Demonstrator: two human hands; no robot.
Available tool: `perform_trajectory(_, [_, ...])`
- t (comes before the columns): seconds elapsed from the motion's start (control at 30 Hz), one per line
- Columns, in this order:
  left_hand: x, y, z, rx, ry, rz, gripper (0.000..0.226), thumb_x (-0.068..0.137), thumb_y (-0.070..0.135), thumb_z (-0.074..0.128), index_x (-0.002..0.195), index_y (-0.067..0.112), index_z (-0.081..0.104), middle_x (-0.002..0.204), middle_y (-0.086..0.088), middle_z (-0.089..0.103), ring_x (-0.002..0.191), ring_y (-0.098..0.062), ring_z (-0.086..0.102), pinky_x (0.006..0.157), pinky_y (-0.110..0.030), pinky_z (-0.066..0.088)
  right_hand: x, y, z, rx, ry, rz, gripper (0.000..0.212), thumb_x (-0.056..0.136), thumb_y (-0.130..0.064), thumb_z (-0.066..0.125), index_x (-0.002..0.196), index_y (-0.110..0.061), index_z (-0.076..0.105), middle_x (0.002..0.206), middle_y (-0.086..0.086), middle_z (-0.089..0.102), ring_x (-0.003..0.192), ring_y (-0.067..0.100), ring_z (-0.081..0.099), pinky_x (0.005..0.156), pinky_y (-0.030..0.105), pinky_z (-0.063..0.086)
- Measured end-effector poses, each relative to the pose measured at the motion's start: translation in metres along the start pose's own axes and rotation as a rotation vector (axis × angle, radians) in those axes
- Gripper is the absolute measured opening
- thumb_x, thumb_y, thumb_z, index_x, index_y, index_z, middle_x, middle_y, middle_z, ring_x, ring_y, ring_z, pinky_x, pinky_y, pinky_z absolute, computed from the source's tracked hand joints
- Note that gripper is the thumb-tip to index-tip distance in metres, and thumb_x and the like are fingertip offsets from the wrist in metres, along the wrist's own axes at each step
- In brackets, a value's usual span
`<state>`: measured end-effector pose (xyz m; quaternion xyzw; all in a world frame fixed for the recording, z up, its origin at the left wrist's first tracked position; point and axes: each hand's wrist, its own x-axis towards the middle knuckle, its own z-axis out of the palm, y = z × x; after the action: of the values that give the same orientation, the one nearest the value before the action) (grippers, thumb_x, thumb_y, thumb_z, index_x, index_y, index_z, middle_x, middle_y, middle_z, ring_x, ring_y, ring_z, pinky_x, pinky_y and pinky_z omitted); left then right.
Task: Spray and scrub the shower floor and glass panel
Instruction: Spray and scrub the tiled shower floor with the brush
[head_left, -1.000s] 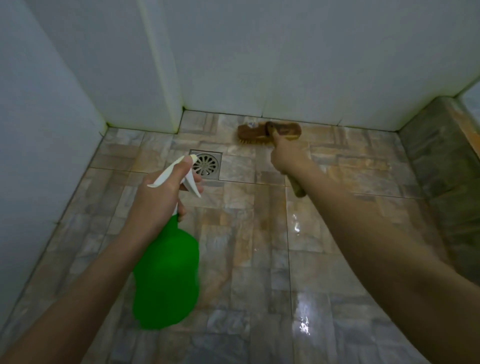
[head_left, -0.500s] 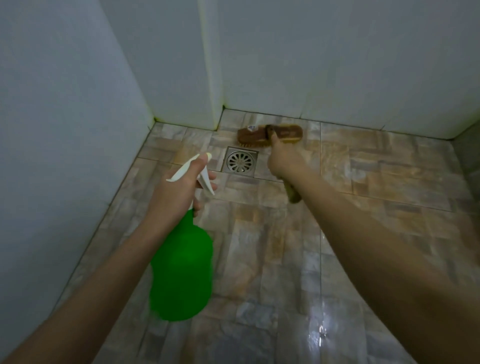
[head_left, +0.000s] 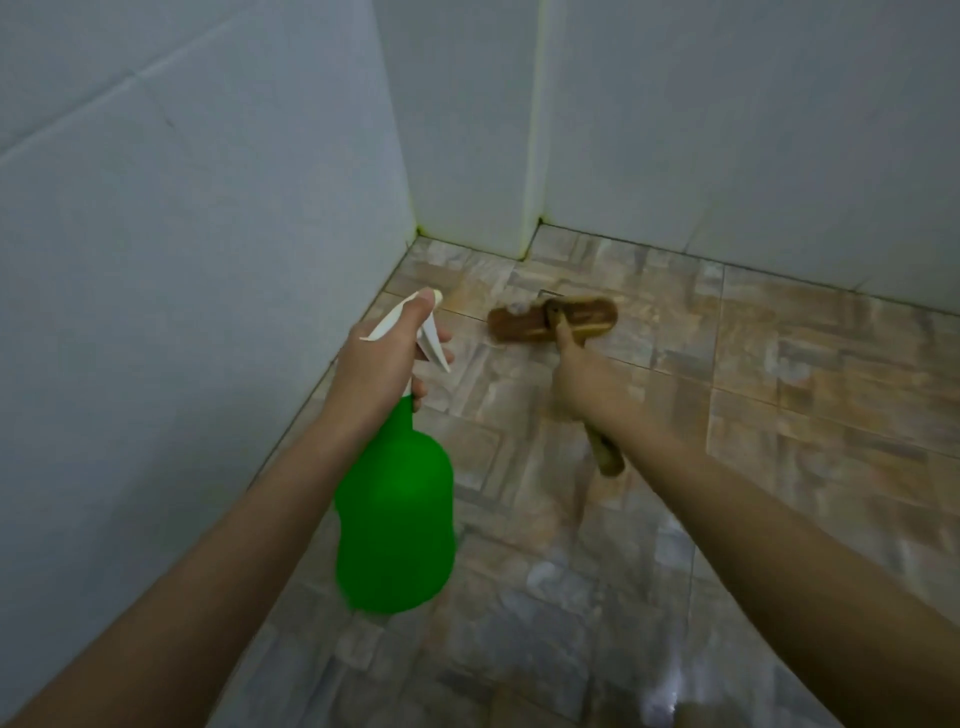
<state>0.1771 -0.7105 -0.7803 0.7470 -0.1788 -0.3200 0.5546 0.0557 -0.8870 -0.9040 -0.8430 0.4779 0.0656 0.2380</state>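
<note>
Shower floor (head_left: 805, 415), stone-look tile in brown and grey, fills the lower right of my view and runs up to the white wall (head_left: 182, 260) at the corner. It shines wet near the bottom edge, so I judge it hard, unyielding and slick under bristles. The scrub brush (head_left: 553, 318) sits head-down on the tiles near that corner. My right hand (head_left: 584, 384) is wrapped round its wooden handle with one finger laid forward along the neck, and the butt end pokes out behind the wrist. The brush looks stiff and light, and I would expect wet wood to slip. Taking it close to the head, as here, seems the right hold for pressing down without the head twisting. My left hand (head_left: 382, 364) grips the green spray bottle (head_left: 397, 525) at its narrow neck, thumb over the white sprayer top and fingers curled beneath the trigger. The bottle hangs clear of the floor, just beside the left wall, with its nozzle aimed toward the corner. It is the only container I can see. The plastic is too deeply coloured to show a liquid level, so I cannot tell how full or heavy it is. The neck is the sensible hold either way. No glass panel is in view.
</note>
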Motion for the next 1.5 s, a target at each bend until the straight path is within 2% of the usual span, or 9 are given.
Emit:
perform_trajectory(0.4, [0.029, -0.048, -0.06, 0.114, 0.051, -0.095, 0.051, 0.09, 0.061, 0.058, 0.077, 0.016, 0.079, 0.081, -0.009, 0.078, 0.05, -0.019, 0.057, 0.05, -0.029, 0.047, -0.044, -0.06, 0.021, -0.155, -0.076, -0.137, 0.066, 0.099, -0.011, 0.032, 0.154, -0.032, 0.002, 0.09, 0.006, 0.056, 0.058, 0.015, 0.042, 0.05, 0.028, 0.034])
perform_trajectory(0.67, [0.059, -0.047, -0.09, 0.093, 0.064, -0.081, 0.046, 0.096, 0.054, 0.054, 0.078, 0.018, 0.077, 0.086, -0.008, 0.078, 0.06, -0.018, 0.062, 0.047, -0.025, 0.045, 0.058, -0.136, 0.016, -0.159, -0.046, -0.141, 0.073, 0.097, -0.003, 0.033, 0.154, -0.033, -0.001, 0.121, 0.021, 0.055, 0.083, 0.027, 0.054, 0.066, 0.037, 0.042])
perform_trajectory(0.77, [0.065, -0.057, -0.104, 0.065, 0.036, -0.108, 0.048, 0.093, 0.058, 0.056, 0.073, 0.02, 0.077, 0.085, -0.007, 0.079, 0.071, -0.025, 0.072, 0.05, -0.026, 0.044, 0.007, -0.114, 0.039, -0.119, -0.029, -0.13, 0.071, 0.098, -0.008, 0.034, 0.154, -0.035, -0.001, 0.1, 0.013, 0.059, 0.071, 0.023, 0.053, 0.058, 0.033, 0.041])
perform_trajectory(0.9, [0.067, -0.066, -0.111, 0.035, 0.006, -0.141, 0.051, 0.061, 0.075, 0.062, 0.07, 0.029, 0.081, 0.084, -0.009, 0.079, 0.09, -0.036, 0.074, 0.08, -0.055, 0.06, -0.025, -0.11, 0.052, -0.078, -0.005, -0.123, 0.069, 0.1, -0.012, 0.033, 0.154, -0.033, -0.003, 0.081, 0.006, 0.054, 0.065, 0.023, 0.055, 0.052, 0.031, 0.039])
perform_trajectory(1.0, [0.063, -0.065, -0.11, -0.017, 0.005, -0.124, 0.049, 0.06, 0.073, 0.066, 0.073, 0.029, 0.082, 0.086, -0.01, 0.078, 0.091, -0.038, 0.074, 0.085, -0.065, 0.056, 0.043, -0.137, 0.037, 0.033, 0.066, -0.067, 0.069, 0.098, -0.008, 0.033, 0.155, -0.025, 0.0, 0.117, 0.017, 0.057, 0.093, 0.031, 0.06, 0.069, 0.038, 0.045])
perform_trajectory(1.1, [0.059, -0.06, -0.116, -0.018, 0.044, -0.097, 0.045, 0.076, 0.064, 0.065, 0.077, 0.021, 0.08, 0.082, -0.004, 0.079, 0.085, -0.032, 0.076, 0.078, -0.056, 0.06, 0.079, -0.157, 0.017, 0.051, 0.056, -0.02, 0.072, 0.095, -0.005, 0.035, 0.155, -0.023, 0.0, 0.125, 0.021, 0.056, 0.103, 0.035, 0.059, 0.082, 0.046, 0.05])
perform_trajectory(1.3, [0.064, -0.052, -0.122, -0.064, 0.112, -0.073, 0.041, 0.073, 0.064, 0.066, 0.071, 0.026, 0.081, 0.081, -0.005, 0.079, 0.072, -0.024, 0.077, 0.067, -0.048, 0.062, 0.008, -0.144, 0.053, 0.012, 0.005, -0.095, 0.068, 0.098, -0.008, 0.031, 0.155, -0.032, 0.001, 0.092, 0.012, 0.055, 0.071, 0.025, 0.055, 0.062, 0.037, 0.045])
perform_trajectory(1.37, [0.064, -0.051, -0.118, -0.011, 0.11, -0.081, 0.042, 0.09, 0.055, 0.061, 0.077, 0.018, 0.076, 0.081, -0.005, 0.078, 0.064, -0.015, 0.075, 0.043, -0.026, 0.051, 0.044, -0.147, 0.044, -0.008, 0.055, -0.093, 0.07, 0.097, -0.006, 0.032, 0.155, -0.03, 0.002, 0.103, 0.014, 0.057, 0.075, 0.024, 0.057, 0.06, 0.034, 0.043])
perform_trajectory(1.5, [0.055, -0.048, -0.121, -0.007, 0.124, -0.075, 0.042, 0.095, 0.051, 0.057, 0.08, 0.017, 0.075, 0.076, 0.001, 0.078, 0.066, -0.014, 0.076, 0.038, -0.022, 0.044, 0.068, -0.149, 0.033, -0.019, 0.057, -0.107, 0.071, 0.095, -0.004, 0.033, 0.155, -0.03, 0.006, 0.126, 0.02, 0.052, 0.094, 0.031, 0.058, 0.072, 0.041, 0.046])
